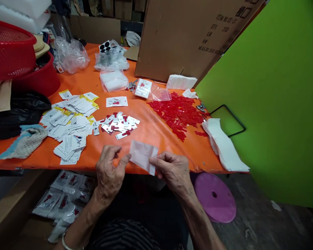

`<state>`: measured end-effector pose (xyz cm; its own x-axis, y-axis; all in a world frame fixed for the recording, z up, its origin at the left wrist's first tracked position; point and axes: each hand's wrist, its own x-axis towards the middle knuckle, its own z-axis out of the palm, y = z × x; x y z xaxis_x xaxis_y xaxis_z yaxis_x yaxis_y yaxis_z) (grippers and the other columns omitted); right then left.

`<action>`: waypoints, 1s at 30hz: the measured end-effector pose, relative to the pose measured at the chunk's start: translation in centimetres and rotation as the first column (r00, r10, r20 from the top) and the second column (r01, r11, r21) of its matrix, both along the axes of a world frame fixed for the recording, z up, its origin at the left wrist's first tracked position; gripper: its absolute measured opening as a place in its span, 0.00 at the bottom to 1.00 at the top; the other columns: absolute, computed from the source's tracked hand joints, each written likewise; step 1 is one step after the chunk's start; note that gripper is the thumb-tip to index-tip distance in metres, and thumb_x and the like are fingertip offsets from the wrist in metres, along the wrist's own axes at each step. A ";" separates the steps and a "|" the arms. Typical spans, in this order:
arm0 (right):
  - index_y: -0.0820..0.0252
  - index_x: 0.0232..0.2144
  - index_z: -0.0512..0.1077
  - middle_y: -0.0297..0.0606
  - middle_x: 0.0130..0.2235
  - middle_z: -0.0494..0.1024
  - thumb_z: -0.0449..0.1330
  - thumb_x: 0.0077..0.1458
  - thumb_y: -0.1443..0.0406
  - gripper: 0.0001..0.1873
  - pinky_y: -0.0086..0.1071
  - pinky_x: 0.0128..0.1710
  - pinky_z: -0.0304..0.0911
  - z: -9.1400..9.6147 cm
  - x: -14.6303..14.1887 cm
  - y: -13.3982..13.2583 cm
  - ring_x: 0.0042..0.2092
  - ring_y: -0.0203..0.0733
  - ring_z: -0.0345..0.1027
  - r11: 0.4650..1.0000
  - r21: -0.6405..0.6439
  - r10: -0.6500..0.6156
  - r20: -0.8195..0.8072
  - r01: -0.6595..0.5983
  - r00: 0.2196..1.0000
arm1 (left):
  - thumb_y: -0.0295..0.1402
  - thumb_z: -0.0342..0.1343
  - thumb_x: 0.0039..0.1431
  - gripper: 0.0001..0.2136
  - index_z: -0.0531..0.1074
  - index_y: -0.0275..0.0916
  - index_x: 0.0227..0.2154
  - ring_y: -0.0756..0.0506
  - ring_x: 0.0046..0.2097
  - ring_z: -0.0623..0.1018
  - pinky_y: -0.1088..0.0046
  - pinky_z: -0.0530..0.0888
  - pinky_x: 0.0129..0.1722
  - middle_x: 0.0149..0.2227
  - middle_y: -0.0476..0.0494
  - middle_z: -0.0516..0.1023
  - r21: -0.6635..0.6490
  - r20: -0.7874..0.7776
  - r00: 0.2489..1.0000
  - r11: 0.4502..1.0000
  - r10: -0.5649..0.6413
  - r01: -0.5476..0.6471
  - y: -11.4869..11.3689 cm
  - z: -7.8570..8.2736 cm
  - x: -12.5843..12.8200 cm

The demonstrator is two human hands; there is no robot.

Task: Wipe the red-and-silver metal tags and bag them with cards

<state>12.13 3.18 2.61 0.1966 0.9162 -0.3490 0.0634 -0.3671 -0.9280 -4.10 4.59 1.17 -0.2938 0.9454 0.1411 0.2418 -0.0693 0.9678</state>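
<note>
My right hand [173, 170] pinches one edge of a small translucent plastic bag [143, 155] between thumb and fingers, above the table's front edge. My left hand [109, 170] is open at the bag's other side, fingers apart and its thumb tip at the bag's edge; whether it touches I cannot tell. Beyond the bag lies a pile of small white-and-red pieces [120, 124]. To the right spreads a heap of red plastic pieces [176, 113]. Printed paper cards [70, 121] lie in loose piles at the left. A single printed card [117, 101] lies flat farther back.
A large cardboard box [187, 41] stands at the back right beside a green wall [273, 104]. Red baskets [13, 52] are stacked at the left. Below the table, an open carton holds filled bags [65, 194]. A purple stool [215, 205] stands at the right.
</note>
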 end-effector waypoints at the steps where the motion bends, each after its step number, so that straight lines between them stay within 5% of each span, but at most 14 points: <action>1: 0.59 0.13 0.64 0.29 0.11 0.64 0.63 0.39 0.58 0.15 0.25 0.13 0.46 0.1 -0.7 -0.2 0.13 0.29 0.52 0.999 0.041 0.010 0.063 -0.013 0.998 | 0.33 0.64 0.40 0.08 0.76 0.40 0.26 0.48 0.30 0.70 0.75 0.68 0.31 0.27 0.47 0.72 -0.022 0.007 0.996 0.996 -0.084 0.084 -0.4 0.5 0.2; 5: 0.58 0.12 0.63 0.32 0.14 0.67 0.55 0.46 0.61 0.15 0.25 0.17 0.52 0.1 -3.1 -1.5 0.16 0.31 0.56 0.951 0.268 0.047 0.365 -0.154 0.930 | 0.39 0.59 0.47 0.10 0.74 0.37 0.20 0.49 0.23 0.69 0.75 0.65 0.24 0.19 0.47 0.71 -0.282 0.289 0.869 0.832 -0.401 0.478 -1.2 1.2 0.9; 8: 0.58 0.13 0.64 0.33 0.15 0.69 0.53 0.49 0.63 0.15 0.25 0.18 0.54 -0.1 -3.7 -2.4 0.18 0.31 0.59 0.920 0.303 0.081 0.470 -0.247 0.879 | 0.40 0.57 0.46 0.13 0.72 0.37 0.15 0.49 0.20 0.69 0.75 0.64 0.22 0.15 0.47 0.70 -0.358 0.352 0.825 0.751 -0.442 0.555 -1.4 1.1 0.5; 11: 0.58 0.15 0.67 0.32 0.15 0.70 0.54 0.49 0.64 0.13 0.24 0.16 0.53 0.0 -3.2 -3.3 0.17 0.31 0.59 0.937 0.202 0.199 0.363 -0.286 0.910 | 0.40 0.54 0.49 0.15 0.71 0.37 0.14 0.49 0.20 0.69 0.75 0.63 0.21 0.15 0.46 0.70 -0.383 0.311 0.789 0.690 -0.531 0.615 -1.6 1.3 -0.2; 14: 0.59 0.16 0.69 0.29 0.14 0.69 0.58 0.44 0.66 0.08 0.23 0.14 0.51 0.6 -2.3 -4.0 0.15 0.29 0.57 0.950 0.032 0.307 0.101 -0.311 0.946 | 0.41 0.52 0.51 0.16 0.71 0.37 0.15 0.50 0.19 0.68 0.76 0.61 0.19 0.15 0.47 0.70 -0.429 0.288 0.699 0.564 -0.655 0.706 -1.9 1.9 -0.8; 19: 0.60 0.16 0.67 0.25 0.11 0.64 0.58 0.41 0.66 0.06 0.23 0.11 0.45 2.3 -1.1 -5.0 0.12 0.28 0.52 0.908 -0.193 0.361 -0.092 -0.372 0.928 | 0.41 0.50 0.53 0.16 0.67 0.37 0.16 0.52 0.17 0.64 0.77 0.57 0.16 0.16 0.50 0.66 -0.463 0.217 0.551 0.412 -0.806 0.785 -2.8 2.8 -1.2; 22: 0.60 0.17 0.67 0.27 0.14 0.66 0.56 0.44 0.65 0.08 0.23 0.12 0.47 2.6 -0.8 -5.4 0.13 0.29 0.53 0.914 -0.160 0.375 -0.024 -0.373 0.927 | 0.39 0.47 0.56 0.15 0.64 0.38 0.17 0.53 0.18 0.63 0.77 0.56 0.18 0.17 0.51 0.64 -0.429 0.088 0.559 0.475 -0.824 0.768 -3.4 2.8 -0.8; 25: 0.60 0.17 0.66 0.30 0.16 0.67 0.54 0.49 0.65 0.11 0.25 0.17 0.50 1.9 -1.0 -5.7 0.16 0.30 0.56 0.925 0.137 0.288 0.356 -0.355 0.889 | 0.34 0.45 0.55 0.13 0.58 0.38 0.16 0.53 0.20 0.61 0.76 0.55 0.21 0.17 0.52 0.61 -0.342 -0.147 0.631 0.638 -0.762 0.690 -4.0 2.5 -0.4; 28: 0.59 0.16 0.64 0.31 0.15 0.66 0.49 0.52 0.69 0.15 0.27 0.19 0.45 0.9 -1.4 -5.6 0.17 0.30 0.56 0.799 0.427 -0.050 0.749 -0.424 0.660 | 0.32 0.45 0.53 0.13 0.53 0.39 0.15 0.53 0.19 0.57 0.75 0.52 0.21 0.15 0.54 0.56 -0.311 -0.220 0.702 0.731 -0.678 0.608 -4.6 2.2 -0.3; 30: 0.59 0.16 0.63 0.32 0.15 0.65 0.48 0.53 0.70 0.16 0.29 0.20 0.44 0.7 -1.7 -5.4 0.17 0.31 0.55 0.709 0.492 -0.225 0.837 -0.506 0.499 | 0.32 0.44 0.52 0.13 0.52 0.40 0.15 0.53 0.19 0.57 0.74 0.51 0.21 0.15 0.54 0.55 -0.325 -0.208 0.739 0.758 -0.640 0.565 -5.0 2.2 -0.4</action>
<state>10.47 -2.24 3.29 -0.1197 0.8385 0.5316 0.8703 0.3463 -0.3503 -4.47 -0.40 3.41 0.3687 0.9223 -0.1159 0.4938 -0.0887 0.8650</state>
